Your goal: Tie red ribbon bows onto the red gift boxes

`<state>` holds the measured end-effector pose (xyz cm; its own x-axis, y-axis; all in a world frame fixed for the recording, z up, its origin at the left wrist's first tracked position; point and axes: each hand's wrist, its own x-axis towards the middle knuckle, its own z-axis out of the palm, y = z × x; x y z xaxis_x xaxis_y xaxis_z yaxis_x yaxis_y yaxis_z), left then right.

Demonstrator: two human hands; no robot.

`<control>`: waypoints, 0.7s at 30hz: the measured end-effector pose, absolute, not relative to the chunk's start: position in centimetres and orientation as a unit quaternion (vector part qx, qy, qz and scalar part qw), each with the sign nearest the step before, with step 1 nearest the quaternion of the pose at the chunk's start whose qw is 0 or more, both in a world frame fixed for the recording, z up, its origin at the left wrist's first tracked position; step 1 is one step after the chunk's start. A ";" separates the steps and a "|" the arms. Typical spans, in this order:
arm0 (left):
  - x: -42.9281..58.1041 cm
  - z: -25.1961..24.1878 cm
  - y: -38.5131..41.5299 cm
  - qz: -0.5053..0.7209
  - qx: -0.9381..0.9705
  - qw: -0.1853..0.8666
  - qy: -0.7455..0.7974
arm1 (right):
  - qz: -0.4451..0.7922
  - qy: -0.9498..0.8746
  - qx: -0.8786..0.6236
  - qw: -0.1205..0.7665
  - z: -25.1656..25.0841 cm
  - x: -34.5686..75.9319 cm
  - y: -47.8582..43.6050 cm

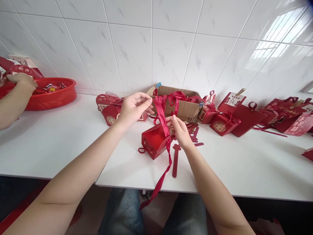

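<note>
A small red gift box point(154, 141) stands on the white table point(61, 143) in front of me. A long red ribbon point(162, 117) runs up from it and also hangs down over the table's front edge. My left hand point(134, 107) pinches the ribbon's upper end, lifted above and left of the box. My right hand point(179, 130) pinches the ribbon right beside the box's top. Flat red paper strips point(175, 160) lie just right of the box.
A cardboard box point(186, 109) full of red ribbons sits behind against the tiled wall. Several red gift boxes point(223, 123) line the right side, two more point(110, 109) the left. Far left, another person's hand point(21, 81) reaches into a red basket point(52, 98).
</note>
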<state>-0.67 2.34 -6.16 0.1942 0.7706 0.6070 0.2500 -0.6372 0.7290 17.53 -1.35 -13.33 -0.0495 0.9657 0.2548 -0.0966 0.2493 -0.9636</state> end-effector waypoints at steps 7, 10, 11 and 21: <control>0.5 -6.9 0.5 0.451 0.826 0.173 0.290 | 0.566 -0.547 -0.345 0.511 -12.7 18.4 -1.5; 0.3 -7.5 0.6 0.381 0.885 0.061 0.260 | 0.570 -0.547 -0.346 0.506 -12.7 18.4 -1.6; 0.2 -7.7 0.8 0.362 0.898 0.028 0.248 | 0.566 -0.549 -0.351 0.506 -12.7 18.4 -1.7; -1.0 -8.7 1.3 0.365 0.889 0.006 0.277 | 0.545 -0.561 -0.356 0.511 -12.8 18.5 -2.1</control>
